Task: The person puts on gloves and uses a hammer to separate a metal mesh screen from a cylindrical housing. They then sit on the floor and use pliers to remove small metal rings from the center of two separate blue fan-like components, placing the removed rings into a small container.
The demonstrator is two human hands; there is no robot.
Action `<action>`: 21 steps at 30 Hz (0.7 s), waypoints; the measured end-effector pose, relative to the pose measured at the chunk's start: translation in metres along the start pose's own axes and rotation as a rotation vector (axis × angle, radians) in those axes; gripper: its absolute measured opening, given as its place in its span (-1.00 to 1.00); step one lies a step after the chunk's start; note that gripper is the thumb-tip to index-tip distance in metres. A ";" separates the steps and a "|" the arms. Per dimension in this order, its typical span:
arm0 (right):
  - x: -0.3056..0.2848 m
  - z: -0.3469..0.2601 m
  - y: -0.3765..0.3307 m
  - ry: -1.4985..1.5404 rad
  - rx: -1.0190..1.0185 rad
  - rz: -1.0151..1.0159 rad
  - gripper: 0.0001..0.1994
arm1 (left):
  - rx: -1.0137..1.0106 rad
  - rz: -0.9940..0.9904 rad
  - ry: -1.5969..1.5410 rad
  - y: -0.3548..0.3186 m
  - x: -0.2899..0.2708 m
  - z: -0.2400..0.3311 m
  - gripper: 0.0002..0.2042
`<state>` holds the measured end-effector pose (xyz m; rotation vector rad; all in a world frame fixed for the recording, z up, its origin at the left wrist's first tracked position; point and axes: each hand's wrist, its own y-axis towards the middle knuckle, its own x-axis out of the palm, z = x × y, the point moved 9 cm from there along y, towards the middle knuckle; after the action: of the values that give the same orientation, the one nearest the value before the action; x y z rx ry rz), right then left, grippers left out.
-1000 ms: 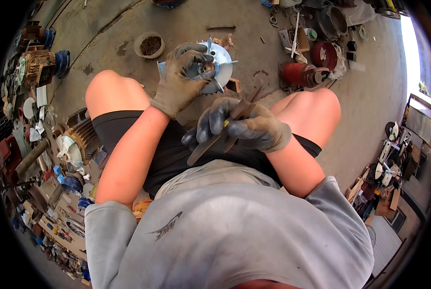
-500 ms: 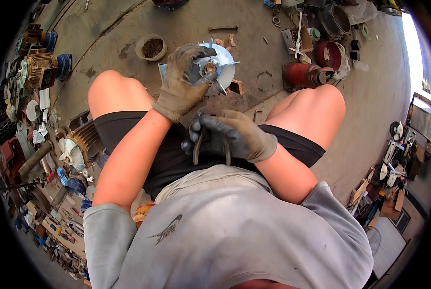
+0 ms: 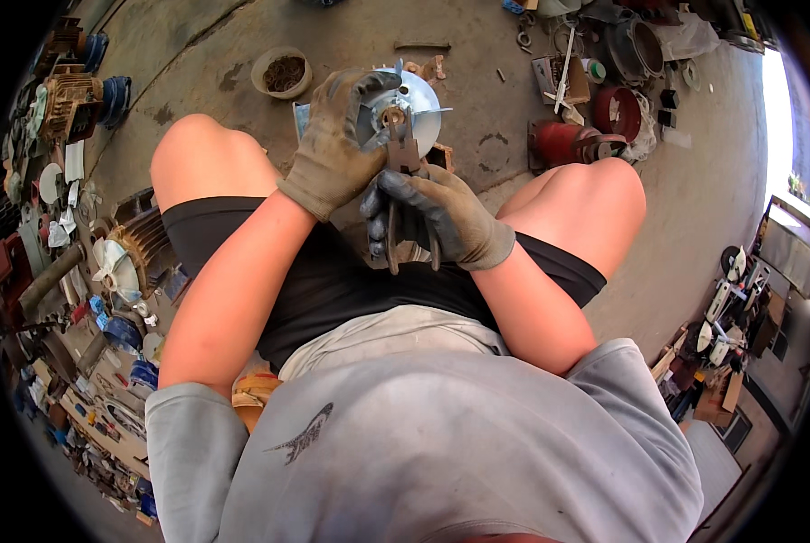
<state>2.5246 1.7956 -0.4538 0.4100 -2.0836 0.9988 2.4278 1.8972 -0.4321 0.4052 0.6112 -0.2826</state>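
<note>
Up at twelve o'clock, beyond the lap, right over the bladed disc: gripping the pliers now, with the right hand closed about the handles! Dull brownish grey and worn, with narrow prongs parted at the nose and handles spread apart at the rear. Pointing to twelve o'clock with the prongs, back toward six with the handles; running almost dead straight along the long axis, twelve to six. Right up by the rusty hub with the nose; can't tell if touching. Over at nine on the pale bluish disc, curling over with the left hand, gloved, thumb and fingers apart; can't tell how firmly. Between nine and ten, farther off, a round tub.
</note>
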 end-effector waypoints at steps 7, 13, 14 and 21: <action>-0.006 0.003 0.006 0.082 0.019 -0.021 -0.66 | 0.079 0.052 0.012 0.002 0.002 -0.003 -0.35; -0.011 -0.001 0.010 0.050 0.007 -0.075 -0.60 | 0.067 0.053 -0.029 0.002 0.001 -0.006 -0.37; -0.010 -0.001 0.010 0.038 0.007 -0.088 -0.58 | 0.071 0.051 -0.039 0.002 0.000 -0.006 -0.38; -0.009 -0.001 0.012 0.123 0.014 -0.040 -0.56 | 0.048 0.048 -0.062 0.001 0.002 -0.011 -0.37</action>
<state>2.5246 1.8039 -0.4667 0.3859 -1.9526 0.9911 2.4236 1.9027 -0.4414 0.4548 0.5341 -0.2635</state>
